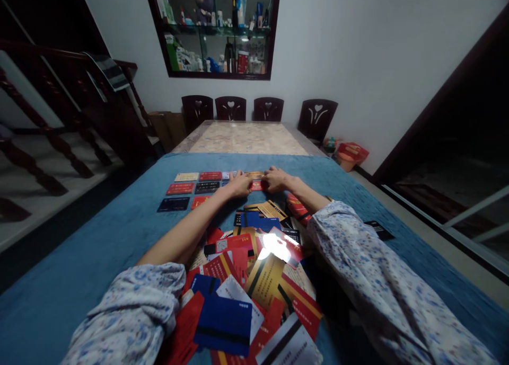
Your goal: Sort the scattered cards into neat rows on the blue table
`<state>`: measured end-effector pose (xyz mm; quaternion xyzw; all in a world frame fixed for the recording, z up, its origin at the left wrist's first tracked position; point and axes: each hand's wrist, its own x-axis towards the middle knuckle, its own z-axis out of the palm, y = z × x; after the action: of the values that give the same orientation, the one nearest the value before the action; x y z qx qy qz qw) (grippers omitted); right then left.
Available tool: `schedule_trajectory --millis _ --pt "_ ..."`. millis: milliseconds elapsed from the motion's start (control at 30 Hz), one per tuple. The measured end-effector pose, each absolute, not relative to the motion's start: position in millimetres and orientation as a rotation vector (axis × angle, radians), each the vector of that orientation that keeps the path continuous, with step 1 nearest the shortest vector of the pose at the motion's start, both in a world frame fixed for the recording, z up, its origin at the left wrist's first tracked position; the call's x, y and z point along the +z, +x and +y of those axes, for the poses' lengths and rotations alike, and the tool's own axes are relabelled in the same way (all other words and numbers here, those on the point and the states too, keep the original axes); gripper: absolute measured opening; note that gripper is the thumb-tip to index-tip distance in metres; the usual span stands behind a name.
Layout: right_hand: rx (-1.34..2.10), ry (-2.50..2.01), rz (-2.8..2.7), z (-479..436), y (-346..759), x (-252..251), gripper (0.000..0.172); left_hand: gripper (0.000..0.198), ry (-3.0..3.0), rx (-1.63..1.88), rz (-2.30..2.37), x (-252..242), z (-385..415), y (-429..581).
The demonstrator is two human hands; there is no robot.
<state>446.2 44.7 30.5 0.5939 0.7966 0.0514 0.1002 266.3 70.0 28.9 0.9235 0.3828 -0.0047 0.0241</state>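
dim room, light from above; glare patch on 1 glossy card (275,247); dark corners, wide-angle bending at edges; sleeves (131,312) nearest the lens soft.

- A home dining room is showing here: four dark wooden chairs (258,110) are standing along the white wall behind a long table (246,138).
- A glass-fronted wall cabinet (214,28) is holding household bottles.
- A wooden staircase railing (51,105) is rising at the left.

glossy plastic cards (254,280) on a matt, soft blue cloth (99,248); polished stone tabletop (246,138); dark wooden chairs (230,108).
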Motion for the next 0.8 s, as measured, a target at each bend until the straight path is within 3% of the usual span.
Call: schedule_trajectory --millis 167,400,633,800 --pt "0.185 1.749 2.368 42 449 31 0.035 0.017 2.937 -0.013 1.147 30 69 264" --pt "0.247 1.727 2.431 36 452 35 0.052 0.029 2.997 0.140 1.012 23 76 256" --pt "0.310 1.755 2.513 20 440 49 0.030 0.031 3.029 0.400 0.868 29 75 231" --pt "0.419 1.773 2.606 9 422 52 0.030 0.023 3.036 0.546 0.804 34 65 203"
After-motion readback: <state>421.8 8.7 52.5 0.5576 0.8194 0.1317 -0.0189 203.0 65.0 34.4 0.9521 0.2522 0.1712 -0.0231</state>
